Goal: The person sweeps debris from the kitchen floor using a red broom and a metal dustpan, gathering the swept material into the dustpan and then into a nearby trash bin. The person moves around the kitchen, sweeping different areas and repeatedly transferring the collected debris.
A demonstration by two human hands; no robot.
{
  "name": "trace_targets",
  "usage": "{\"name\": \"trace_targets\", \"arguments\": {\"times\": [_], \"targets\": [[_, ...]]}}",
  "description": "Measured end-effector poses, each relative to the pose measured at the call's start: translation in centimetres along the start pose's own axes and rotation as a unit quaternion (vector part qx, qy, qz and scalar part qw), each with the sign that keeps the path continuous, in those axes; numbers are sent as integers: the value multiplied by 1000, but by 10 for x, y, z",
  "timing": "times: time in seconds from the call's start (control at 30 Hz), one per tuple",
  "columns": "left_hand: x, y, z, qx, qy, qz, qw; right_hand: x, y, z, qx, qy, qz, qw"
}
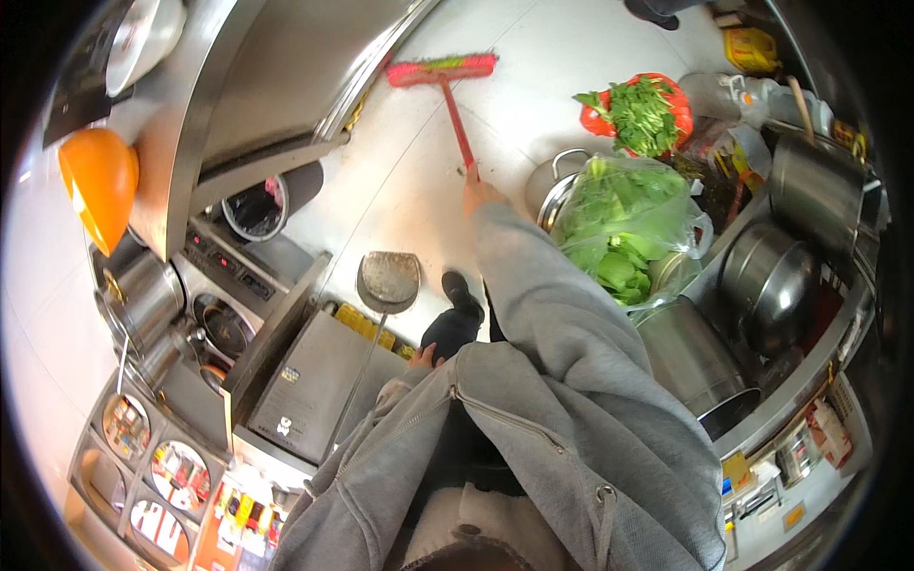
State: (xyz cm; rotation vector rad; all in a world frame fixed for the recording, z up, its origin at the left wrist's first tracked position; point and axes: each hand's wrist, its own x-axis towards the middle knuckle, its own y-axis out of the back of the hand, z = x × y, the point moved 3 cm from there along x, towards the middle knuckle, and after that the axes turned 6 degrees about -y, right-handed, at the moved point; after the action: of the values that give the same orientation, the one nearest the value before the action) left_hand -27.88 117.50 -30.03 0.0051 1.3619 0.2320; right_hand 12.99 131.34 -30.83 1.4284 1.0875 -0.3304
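Observation:
My right hand [480,191] is closed around the red handle of a broom [457,125]. The broom's red head with yellow-green bristles [443,70] lies against the pale tiled floor, ahead of me. My left hand [425,355] rests on my dark trouser leg near the knee, its fingers slightly apart. A metal dustpan [389,275] with a long thin handle is close to that hand, to the left of my shoe [457,285]. The handle runs back past a grey metal box [307,378] towards my left side.
Leafy greens fill a plastic bag [635,221] and a red bag [639,114] on the right, near large steel pots [692,357]. A lined bin [282,200] stands under the steel counter at left. An orange bowl [100,185] sits above. Another person's shoe [653,14] shows at the top.

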Motion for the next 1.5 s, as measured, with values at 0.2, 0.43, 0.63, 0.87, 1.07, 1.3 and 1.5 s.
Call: {"name": "trace_targets", "arguments": {"times": [0.2,0.43,0.63,0.87,1.07,1.3,1.5], "targets": [[-2,-34,-40,20,-36,20,999,-5,-70,-36,-65,21,13,998],[-25,-38,-44,94,-38,35,994,-60,-116,-7,-137,85,-25,987],[-38,-34,-94,38,-98,62,993,-110,-138,37,-143,123,-30,982],[-46,-45,-140,-18,-152,59,987,-165,-140,69,-289,184,-65,937],[-49,-75,-196,-149,20,121,981,-212,-128,30,-261,157,-49,951],[-66,-57,-238,-390,138,319,853,-158,-186,-47,-227,173,-24,958],[-64,1,-276,-845,59,318,426,-132,-192,31,-338,152,-57,927]]}}
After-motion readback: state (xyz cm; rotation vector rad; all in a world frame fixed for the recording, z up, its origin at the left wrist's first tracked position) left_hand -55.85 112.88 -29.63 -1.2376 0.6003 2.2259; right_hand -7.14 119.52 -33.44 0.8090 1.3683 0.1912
